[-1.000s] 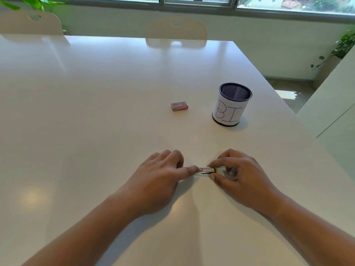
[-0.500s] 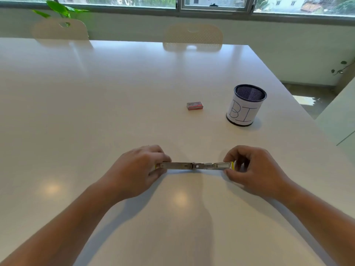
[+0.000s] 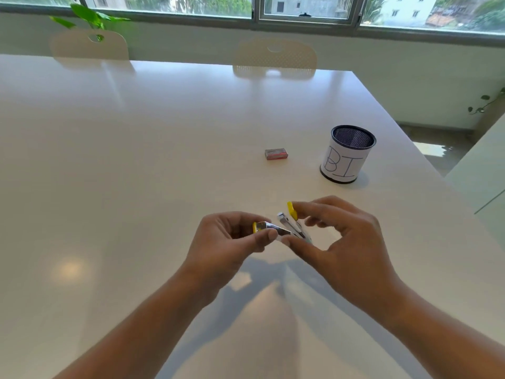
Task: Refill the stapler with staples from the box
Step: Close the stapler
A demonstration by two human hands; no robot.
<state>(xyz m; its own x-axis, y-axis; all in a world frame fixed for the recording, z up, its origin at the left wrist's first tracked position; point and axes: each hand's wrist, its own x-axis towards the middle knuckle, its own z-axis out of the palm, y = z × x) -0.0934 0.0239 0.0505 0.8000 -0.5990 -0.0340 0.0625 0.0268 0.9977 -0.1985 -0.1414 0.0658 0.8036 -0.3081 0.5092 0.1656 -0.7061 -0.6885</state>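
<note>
Head view: a white bench [image 3: 136, 173] is looked down on, with both hands raised just above it near the front edge.
Stapler [image 3: 284, 228]: it is held off the bench between the two hands, folded open into a V, with a yellow tip at each end and the bare metal channel showing between them.
Left hand [image 3: 226, 242]: its grip is closed on one arm of the stapler, the thumb and forefinger pinching near the yellow end.
Right hand [image 3: 344, 242]: its grip is closed on the other arm, the thumb set under the hinge and a fingertip on the upper yellow tip, while the remaining fingers are spread loosely.
Reason for the hold: the two arms are judged to be kept apart so that the channel is exposed for loading.
Box of staples [image 3: 276, 154]: it lies flat and apparently shut on the bench, well beyond the hands and untouched.
Cup [image 3: 348, 157]: a mesh pen holder wrapped in lettered paper stands just to the right of the box, apart from it.
Open room: bare bench lies between the hands and the box, so a straight reach is judged unobstructed.
Edges: the right edge of the bench runs close past the cup; two chairs [image 3: 274, 57] are tucked in at the far edge.
</note>
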